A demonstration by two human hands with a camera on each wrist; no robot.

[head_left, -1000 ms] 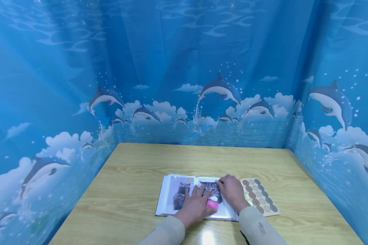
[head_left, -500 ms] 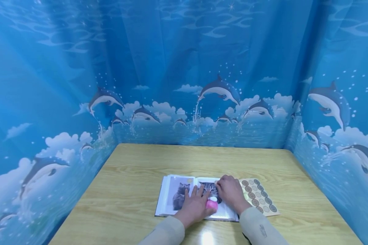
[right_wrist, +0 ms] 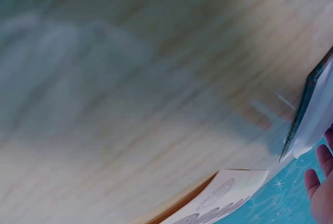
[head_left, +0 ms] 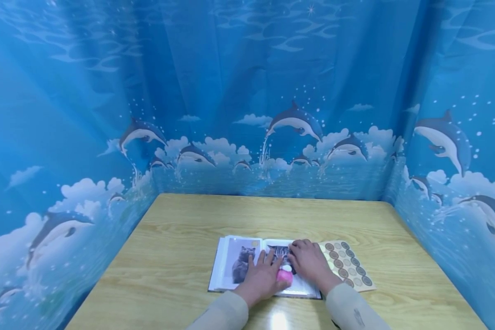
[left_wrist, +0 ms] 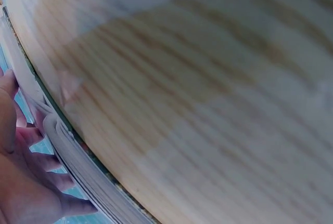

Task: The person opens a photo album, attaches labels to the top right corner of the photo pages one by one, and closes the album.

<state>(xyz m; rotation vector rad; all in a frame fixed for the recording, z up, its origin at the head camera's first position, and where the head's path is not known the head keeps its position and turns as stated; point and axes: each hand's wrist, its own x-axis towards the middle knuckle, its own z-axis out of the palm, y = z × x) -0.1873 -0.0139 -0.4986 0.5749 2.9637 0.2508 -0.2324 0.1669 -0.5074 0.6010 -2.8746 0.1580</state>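
An open photo album (head_left: 217, 270) lies on the table, with a grey cat photo (head_left: 240, 266) on its left page. A round gold sticker (head_left: 255, 243) is at that photo's upper right. My left hand (head_left: 261, 277) rests spread across the middle and right page. A pink object with a white top (head_left: 285, 276) sits beside its thumb; its kind is unclear. My right hand (head_left: 311, 261) presses its fingers on the right page's striped cat photo (head_left: 279, 252), hiding the upper right corner. The left wrist view shows the album's page edges (left_wrist: 83, 172) below spread fingers.
A sheet of round stickers (head_left: 348, 261), in brown, pale and dark rows, lies right of the album, partly behind my right hand. The wooden table (head_left: 181, 238) is bounded by blue dolphin-print curtains (head_left: 231, 91) at the back and both sides.
My right hand's fingers have shifted slightly left and flattened from a bunched pose onto the photo's upper right corner. The left hand, album and pink object hold their places.
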